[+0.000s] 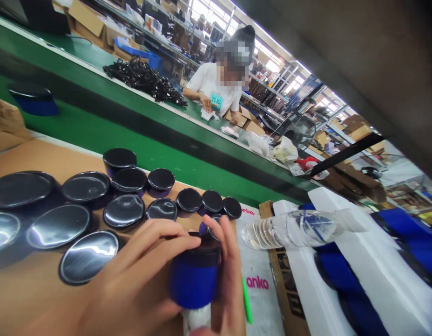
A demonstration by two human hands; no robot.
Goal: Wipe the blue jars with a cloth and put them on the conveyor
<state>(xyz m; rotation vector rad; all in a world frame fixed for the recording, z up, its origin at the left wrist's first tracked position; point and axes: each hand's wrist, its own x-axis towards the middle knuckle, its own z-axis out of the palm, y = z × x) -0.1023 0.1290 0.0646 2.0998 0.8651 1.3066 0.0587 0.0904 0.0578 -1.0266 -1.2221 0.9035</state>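
A blue cylinder with a black top [195, 270] is held upright between both hands, low in the middle of the view. My left hand [131, 275] comes in from the left, its fingers curved over the black top. On the right side of the cylinder is my right hand [231, 270], its fingers raised along the wall. Something clear or whitish [197, 319] shows just under the cylinder; I cannot make out what it is. Several similar black-topped pieces [123, 211] stand on the brown surface [37, 156] to the left and behind the hands.
A clear plastic bottle [293, 228] lies across white foam [373, 261] holding blue and black pieces at right. A green pen [247, 301] is beside my right hand. Behind runs a green conveyor [201, 158] with one blue piece; a person [219, 88] sits beyond, near black cables [144, 81].
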